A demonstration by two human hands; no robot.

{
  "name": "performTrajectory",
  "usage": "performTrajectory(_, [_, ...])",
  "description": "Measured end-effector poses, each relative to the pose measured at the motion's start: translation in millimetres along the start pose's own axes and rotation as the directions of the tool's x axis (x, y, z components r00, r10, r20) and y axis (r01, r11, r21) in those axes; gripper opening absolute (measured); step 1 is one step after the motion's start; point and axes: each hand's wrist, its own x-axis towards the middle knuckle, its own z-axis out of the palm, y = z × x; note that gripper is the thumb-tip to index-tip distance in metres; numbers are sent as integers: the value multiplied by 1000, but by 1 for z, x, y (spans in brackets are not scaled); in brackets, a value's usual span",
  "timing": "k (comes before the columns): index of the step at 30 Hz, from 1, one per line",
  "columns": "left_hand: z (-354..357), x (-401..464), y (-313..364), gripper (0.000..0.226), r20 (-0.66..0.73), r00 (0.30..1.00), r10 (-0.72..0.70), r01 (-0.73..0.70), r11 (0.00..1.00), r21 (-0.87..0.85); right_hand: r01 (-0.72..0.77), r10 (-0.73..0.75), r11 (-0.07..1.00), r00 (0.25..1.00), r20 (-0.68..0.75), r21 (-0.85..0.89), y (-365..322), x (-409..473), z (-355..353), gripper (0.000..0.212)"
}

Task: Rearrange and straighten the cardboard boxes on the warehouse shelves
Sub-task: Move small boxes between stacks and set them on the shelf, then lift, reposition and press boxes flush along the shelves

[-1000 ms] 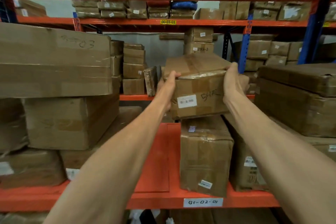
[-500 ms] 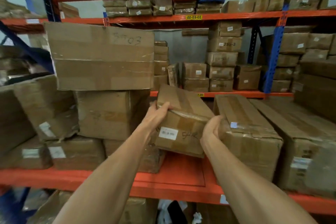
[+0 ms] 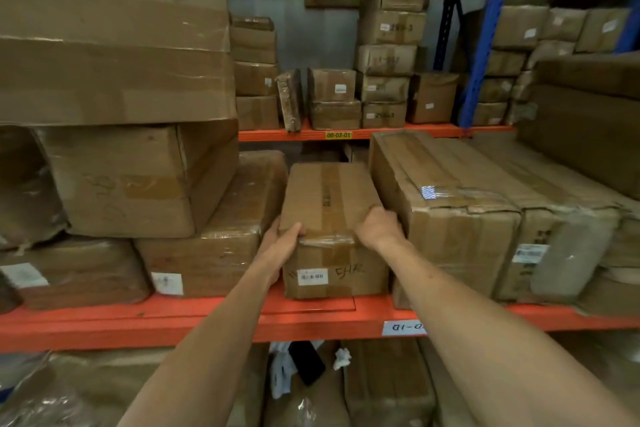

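A small taped cardboard box [image 3: 330,218] with a white barcode label stands flat on the orange shelf [image 3: 311,314], in the gap between two bigger boxes. My left hand [image 3: 282,243] grips its front left corner, thumb on top. My right hand [image 3: 379,225] grips the front right top edge, fingers curled over it. A long box [image 3: 446,204] touches its right side. A plastic-wrapped box [image 3: 228,236] lies on its left.
Large boxes [image 3: 114,45] are stacked high on the left. More long boxes [image 3: 561,218] fill the right. A rear rack [image 3: 346,133] holds several small boxes behind. Wrapped goods and crumpled paper [image 3: 298,367] lie under the shelf.
The small box came down from chest height, tilted, and now sits flat on the shelf in the gap. Both hands stayed on it. My view moved closer.
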Motion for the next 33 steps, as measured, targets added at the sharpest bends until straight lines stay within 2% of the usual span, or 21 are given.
performTrajectory(3, [-3, 6, -2, 46, 26, 1000, 13, -16, 994, 107, 99, -115, 943, 993, -32, -317, 7, -1, 16, 43])
performTrajectory(5, [-3, 7, 4, 50, 37, 999, 12, -18, 984, 177, 300, -365, 844, 928, -67, -445, 10, 1, 16, 43])
performTrajectory(6, [-3, 6, 7, 54, 40, 999, 2, -10, 977, 213, 399, -495, 741, 868, -38, -541, 12, 4, 16, 51])
performTrajectory(7, [-3, 5, 9, 61, 49, 999, -19, 7, 970, 242, 435, -509, 721, 861, 15, -540, 14, 6, 15, 59])
performTrajectory(9, [-1, 5, 8, 76, 64, 996, -63, 45, 965, 257, 441, -440, 763, 890, 119, -474, 20, 12, 16, 63])
performTrajectory(12, [1, 7, 6, 89, 45, 995, -89, 77, 971, 228, 423, -384, 759, 905, 185, -495, 21, 24, 22, 61])
performTrajectory(17, [3, 2, 15, 87, 22, 990, -138, 127, 954, 271, 369, -223, 760, 921, 319, -535, 8, 28, 12, 62])
performTrajectory(19, [0, 0, 25, 89, 27, 980, -195, 169, 906, 387, 363, -176, 754, 915, 364, -548, -2, 26, 2, 61])
performTrajectory(21, [-5, 1, 45, 91, 22, 973, -231, 179, 806, 564, 395, -156, 743, 887, 435, -540, -15, 26, -11, 59])
performTrajectory(23, [-14, 3, 74, 85, 10, 984, -177, 118, 694, 711, 387, -175, 812, 876, 450, -436, -34, 33, -26, 63])
performTrajectory(25, [-28, 1, 108, 80, -30, 999, -44, 51, 614, 788, 340, -247, 910, 904, 350, -238, -61, 40, -39, 69])
performTrajectory(28, [-59, -14, 165, 47, -121, 966, 230, -32, 565, 825, 372, -386, 922, 905, 180, 107, -120, 40, -58, 75])
performTrajectory(29, [-67, -21, 183, 39, -142, 939, 314, -65, 568, 821, 367, -402, 902, 906, 135, 225, -139, 37, -64, 80])
performTrajectory(31, [-87, -41, 217, 39, -181, 852, 491, -154, 566, 810, 357, -416, 838, 907, 60, 412, -177, 30, -72, 95])
performTrajectory(32, [-94, -52, 232, 44, -190, 778, 599, -211, 534, 819, 352, -422, 804, 906, 42, 479, -193, 25, -74, 102])
performTrajectory(33, [-104, -63, 245, 47, -198, 663, 722, -269, 477, 837, 347, -436, 770, 899, 43, 536, -210, 20, -74, 106])
